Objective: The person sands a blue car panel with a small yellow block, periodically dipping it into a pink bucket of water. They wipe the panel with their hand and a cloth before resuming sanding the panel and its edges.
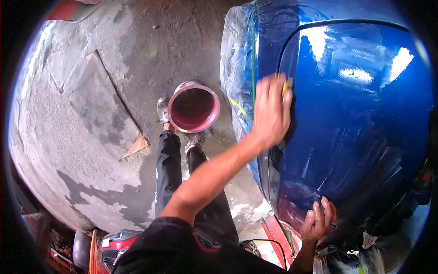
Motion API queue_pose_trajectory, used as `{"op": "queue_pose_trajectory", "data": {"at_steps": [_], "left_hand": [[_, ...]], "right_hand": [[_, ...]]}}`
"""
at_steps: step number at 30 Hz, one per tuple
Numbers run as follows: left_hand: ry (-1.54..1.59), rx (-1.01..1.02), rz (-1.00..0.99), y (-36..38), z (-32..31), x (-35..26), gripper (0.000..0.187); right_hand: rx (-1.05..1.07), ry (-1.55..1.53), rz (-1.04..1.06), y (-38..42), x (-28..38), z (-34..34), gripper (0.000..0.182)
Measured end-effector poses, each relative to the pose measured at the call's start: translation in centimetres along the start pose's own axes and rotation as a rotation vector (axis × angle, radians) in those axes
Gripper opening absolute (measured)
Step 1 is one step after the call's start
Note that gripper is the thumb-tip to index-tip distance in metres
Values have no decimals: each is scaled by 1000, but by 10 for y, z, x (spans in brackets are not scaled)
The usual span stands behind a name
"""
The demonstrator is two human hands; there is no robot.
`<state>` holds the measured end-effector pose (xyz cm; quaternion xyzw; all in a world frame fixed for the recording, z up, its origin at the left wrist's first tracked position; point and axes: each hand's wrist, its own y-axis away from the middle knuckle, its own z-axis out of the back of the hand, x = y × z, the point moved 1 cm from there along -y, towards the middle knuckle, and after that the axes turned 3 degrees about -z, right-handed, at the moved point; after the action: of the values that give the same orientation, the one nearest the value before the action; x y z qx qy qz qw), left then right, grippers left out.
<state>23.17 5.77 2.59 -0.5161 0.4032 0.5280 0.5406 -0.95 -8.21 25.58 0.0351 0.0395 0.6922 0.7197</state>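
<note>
A glossy, wet blue car body panel [346, 114] fills the right side, with pale streaks over its lower part. My left hand [272, 109] reaches across to the panel's left edge. Its fingers are closed on a small yellow pad [287, 86], most of it covered by the hand. Beside those fingers a dark curved gap [328, 22] runs around the panel. Lower down, my right hand [318, 220] lies at the panel's near edge with fingers apart, holding nothing. Clear masking film [237, 55] with a green tape line covers the part left of the blue paint.
A pinkish bucket [194, 130] with dark contents stands on the concrete floor by my feet. Left of it lies a flat grey board [102, 105]. A red car front [112, 249] is at lower left, and red metal [276, 242] sits below the panel.
</note>
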Motion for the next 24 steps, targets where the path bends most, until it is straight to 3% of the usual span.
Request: {"op": "queue_pose_trajectory", "data": {"at_steps": [3, 9, 11, 13, 15, 20, 24], "left_hand": [[-38, -107, -96, -66, -12, 11, 24], [11, 53, 50, 98, -2, -2, 40], [-24, -36, -57, 39, -8, 4, 38], [-88, -95, -124, -43, -15, 11, 23], [-80, -108, -112, -65, -14, 9, 24], [26, 56, -9, 114, -1, -9, 45], [-11, -19, -154, 2, -8, 7, 32]], "right_hand": [[1, 35, 21, 3, 3, -4, 24], [-1, -24, -1, 3, 0, -3, 24], [-4, -43, -4, 6, -2, -2, 24], [-11, -39, 1, 10, -2, -4, 25], [-4, -12, 10, 15, -1, -8, 26], [-3, -64, -16, 8, -1, -6, 25], [-10, -54, -3, 13, -4, -7, 25]]}}
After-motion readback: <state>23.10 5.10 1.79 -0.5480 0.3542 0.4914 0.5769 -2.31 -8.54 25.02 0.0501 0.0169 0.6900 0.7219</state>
